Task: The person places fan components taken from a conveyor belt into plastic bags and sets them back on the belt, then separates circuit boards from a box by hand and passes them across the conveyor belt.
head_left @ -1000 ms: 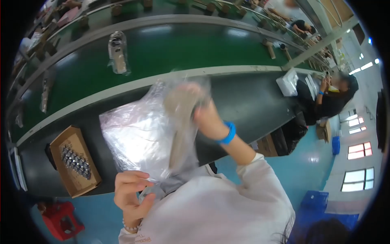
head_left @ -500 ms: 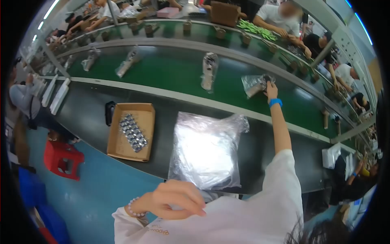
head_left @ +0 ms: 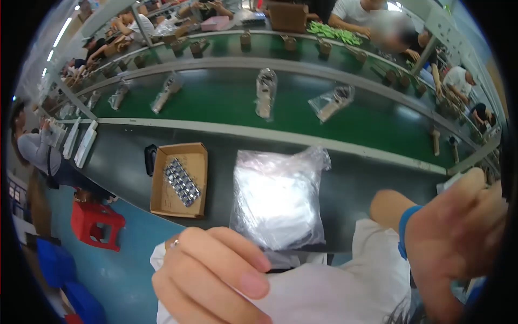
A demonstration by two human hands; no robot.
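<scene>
My left hand (head_left: 216, 275) is raised close to the camera at the bottom, its fingers curled loosely and apart with nothing between them. At the right edge my right hand (head_left: 458, 237), with a blue band at the wrist, is also near the camera; it is blurred, and its fingertips are unclear. Between the hands, on the dark table, lies a stack of shiny clear plastic bags (head_left: 278, 200). Beyond it a bagged part (head_left: 333, 103) lies tilted on the green belt, and another bagged part (head_left: 265, 94) lies to its left.
A cardboard box (head_left: 200, 178) left of the bags holds a block of metal pieces (head_left: 182, 182). Next to it is a black object (head_left: 150, 160). A pale rail (head_left: 226, 129) separates table and belt. A red stool (head_left: 97, 222) stands at lower left. Several people sit across the belts.
My right hand has let go of the bagged part on the belt and come back towards the camera. My left hand has risen closer to the camera. The view has shifted slightly.
</scene>
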